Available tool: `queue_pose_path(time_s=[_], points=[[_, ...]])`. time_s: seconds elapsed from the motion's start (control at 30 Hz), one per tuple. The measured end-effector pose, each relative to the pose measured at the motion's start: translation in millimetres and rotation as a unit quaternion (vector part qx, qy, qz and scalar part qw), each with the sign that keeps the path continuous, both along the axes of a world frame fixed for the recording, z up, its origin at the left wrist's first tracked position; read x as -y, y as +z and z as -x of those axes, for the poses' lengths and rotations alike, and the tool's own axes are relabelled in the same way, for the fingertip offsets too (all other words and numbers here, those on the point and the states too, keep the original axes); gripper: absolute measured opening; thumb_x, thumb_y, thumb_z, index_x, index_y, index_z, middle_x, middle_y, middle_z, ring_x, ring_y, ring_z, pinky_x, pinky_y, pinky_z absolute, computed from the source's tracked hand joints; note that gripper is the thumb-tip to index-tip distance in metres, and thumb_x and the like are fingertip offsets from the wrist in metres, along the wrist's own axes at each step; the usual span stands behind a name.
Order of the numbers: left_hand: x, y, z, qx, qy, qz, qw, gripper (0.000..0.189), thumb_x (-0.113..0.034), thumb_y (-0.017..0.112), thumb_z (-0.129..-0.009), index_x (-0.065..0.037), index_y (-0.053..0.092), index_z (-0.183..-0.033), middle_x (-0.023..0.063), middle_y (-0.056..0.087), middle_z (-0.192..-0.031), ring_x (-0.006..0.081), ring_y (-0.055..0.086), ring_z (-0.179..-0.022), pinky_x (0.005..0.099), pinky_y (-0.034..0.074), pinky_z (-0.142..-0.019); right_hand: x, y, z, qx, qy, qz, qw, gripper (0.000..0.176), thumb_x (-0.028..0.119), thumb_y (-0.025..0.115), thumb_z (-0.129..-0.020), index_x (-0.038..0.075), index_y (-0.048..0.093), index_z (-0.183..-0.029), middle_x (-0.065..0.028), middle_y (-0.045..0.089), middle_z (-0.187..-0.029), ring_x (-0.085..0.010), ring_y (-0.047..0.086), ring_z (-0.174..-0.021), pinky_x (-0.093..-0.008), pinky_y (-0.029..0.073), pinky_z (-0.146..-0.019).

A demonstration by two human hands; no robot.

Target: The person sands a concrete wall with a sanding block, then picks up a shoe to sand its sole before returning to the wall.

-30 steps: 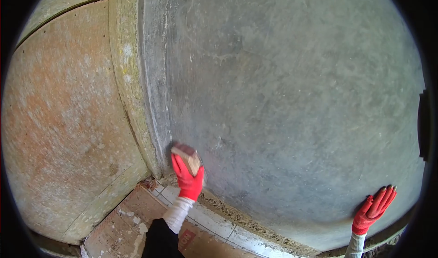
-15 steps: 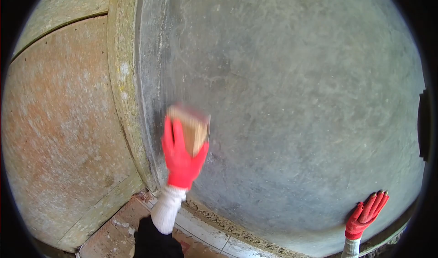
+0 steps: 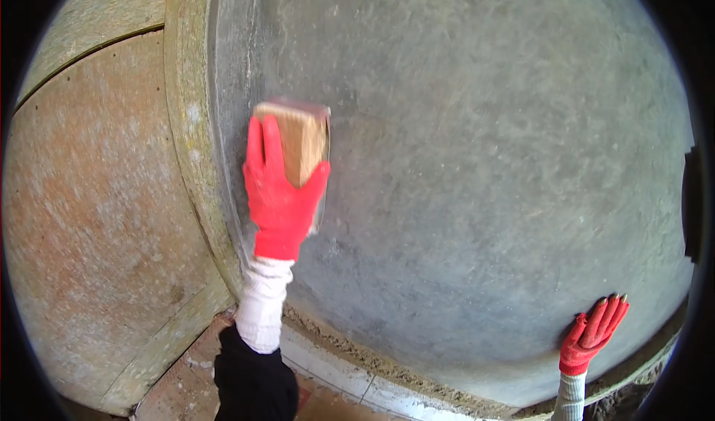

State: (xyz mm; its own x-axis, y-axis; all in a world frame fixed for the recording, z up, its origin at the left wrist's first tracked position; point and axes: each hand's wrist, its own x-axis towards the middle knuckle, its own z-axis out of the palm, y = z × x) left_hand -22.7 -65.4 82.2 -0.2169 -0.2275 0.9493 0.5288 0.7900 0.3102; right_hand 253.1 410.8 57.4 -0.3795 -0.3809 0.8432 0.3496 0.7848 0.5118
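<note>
My left hand (image 3: 281, 201), in a red-coated glove with a white cuff, grips a pale wooden block (image 3: 304, 141). The fingers lie along its left side and the thumb along its right. A thin, reddish edge shows at the block's far end, and its underside is hidden against the grey plastered wall (image 3: 462, 160). Low on the right, my right hand (image 3: 593, 335), in a red glove with bare fingertips, rests flat on the same surface with its fingers stretched out and holds nothing.
A yellowish wooden frame (image 3: 190, 115) borders the plaster on the left, beside a worn brown panel (image 3: 104, 197). Along the bottom runs a rough mortar strip (image 3: 350, 354) above pale tiles (image 3: 335, 372). A dark object (image 3: 691, 205) stands at the right edge.
My left hand has moved the wooden block up the wall and slightly left. The right hand stays on the plaster, appearing slightly higher and further left as the view shifts.
</note>
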Motion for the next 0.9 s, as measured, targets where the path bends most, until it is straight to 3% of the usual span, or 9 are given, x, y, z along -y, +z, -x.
queue_pose_path(time_s=[0.1, 0.23, 0.33, 0.43, 0.5, 0.57, 0.63, 0.83, 0.9], points=[[-16.2, -101.6, -20.4, 0.083, -0.013, -0.020, 0.996, 0.095, -0.033, 0.076, -0.071, 0.000, 0.026, -0.144, 0.0267, 0.025, -0.148, 0.0430, 0.035, -0.130, 0.0470, 0.033, -0.104, -1.8, -0.7, 2.9, -0.006, 0.000, -0.001, 1.000, 0.050, 0.017, 0.045, -0.094, 0.000, 0.037, -0.140, -0.0221, 0.034, -0.146, -0.0487, 0.028, -0.135, -0.0603, 0.022, -0.110], [-41.8, -258.7, -50.1, 0.243, -0.087, -0.167, 0.951, 0.099, -0.023, 0.077, -0.070, 0.001, 0.017, -0.146, 0.0261, 0.014, -0.151, 0.0424, 0.024, -0.136, 0.0475, 0.025, -0.111, -2.2, -0.6, 3.0, -0.009, -0.003, -0.009, 1.000, 0.050, 0.017, 0.045, -0.093, -0.001, 0.037, -0.139, -0.0227, 0.034, -0.146, -0.0495, 0.028, -0.134, -0.0621, 0.022, -0.109], [-43.0, -219.8, -45.7, 0.201, -0.074, -0.156, 0.964, 0.098, -0.023, 0.077, -0.070, 0.001, 0.019, -0.146, 0.0255, 0.015, -0.151, 0.0423, 0.024, -0.137, 0.0474, 0.026, -0.110, -0.4, 0.2, 2.4, -0.008, -0.007, -0.006, 1.000, 0.051, 0.016, 0.046, -0.092, -0.001, 0.037, -0.139, -0.0231, 0.035, -0.145, -0.0496, 0.029, -0.134, -0.0621, 0.023, -0.109], [-9.2, -105.7, -16.6, 0.066, -0.006, 0.015, 0.998, 0.091, -0.029, 0.076, -0.072, 0.001, 0.027, -0.144, 0.0257, 0.024, -0.149, 0.0428, 0.035, -0.130, 0.0484, 0.031, -0.104, -4.4, 0.7, 0.2, -0.006, -0.007, -0.014, 1.000, 0.050, 0.016, 0.045, -0.092, -0.001, 0.037, -0.139, -0.0238, 0.035, -0.145, -0.0496, 0.030, -0.133, -0.0619, 0.023, -0.109], [6.8, -33.9, -3.5, 0.017, 0.000, 0.026, 1.000, 0.090, -0.032, 0.075, -0.073, 0.000, 0.028, -0.143, 0.0253, 0.028, -0.147, 0.0436, 0.039, -0.125, 0.0488, 0.034, -0.101, -0.9, 1.4, 2.9, -0.009, -0.008, -0.019, 1.000, 0.050, 0.016, 0.043, -0.093, -0.001, 0.037, -0.139, -0.0245, 0.036, -0.144, -0.0496, 0.031, -0.132, -0.0614, 0.023, -0.109], [9.4, -29.8, 2.5, 0.027, 0.006, 0.017, 0.999, 0.091, -0.032, 0.075, -0.073, 0.000, 0.028, -0.143, 0.0250, 0.028, -0.147, 0.0439, 0.040, -0.124, 0.0485, 0.035, -0.100, -1.9, -0.3, 3.2, -0.005, -0.007, -0.014, 1.000, 0.049, 0.016, 0.043, -0.093, -0.001, 0.037, -0.139, -0.0246, 0.036, -0.144, -0.0495, 0.032, -0.132, -0.0613, 0.023, -0.109], [4.5, -53.8, -6.1, 0.048, 0.013, 0.004, 0.999, 0.090, -0.033, 0.075, -0.073, 0.000, 0.028, -0.143, 0.0256, 0.028, -0.147, 0.0437, 0.040, -0.124, 0.0480, 0.036, -0.099, -6.9, -0.7, 3.7, -0.016, -0.007, -0.021, 1.000, 0.048, 0.016, 0.043, -0.093, -0.001, 0.038, -0.138, -0.0247, 0.037, -0.143, -0.0491, 0.032, -0.132, -0.0611, 0.024, -0.109], [-37.4, -287.7, -45.9, 0.275, -0.064, -0.179, 0.943, 0.099, -0.026, 0.077, -0.072, 0.002, 0.017, -0.146, 0.0264, 0.012, -0.152, 0.0441, 0.021, -0.138, 0.0489, 0.025, -0.111, -1.2, -3.4, 4.1, -0.018, -0.011, -0.007, 1.000, 0.047, 0.013, 0.043, -0.093, -0.001, 0.038, -0.137, -0.0240, 0.037, -0.143, -0.0483, 0.033, -0.132, -0.0597, 0.024, -0.110], [-42.2, -249.6, -46.8, 0.242, -0.073, -0.184, 0.950, 0.096, -0.021, 0.073, -0.075, 0.000, 0.015, -0.147, 0.0233, 0.011, -0.153, 0.0417, 0.018, -0.140, 0.0472, 0.024, -0.113, -3.4, 0.1, 4.0, -0.027, -0.017, -0.012, 0.999, 0.047, 0.013, 0.043, -0.093, -0.001, 0.038, -0.138, -0.0238, 0.037, -0.143, -0.0482, 0.032, -0.132, -0.0594, 0.024, -0.110]])
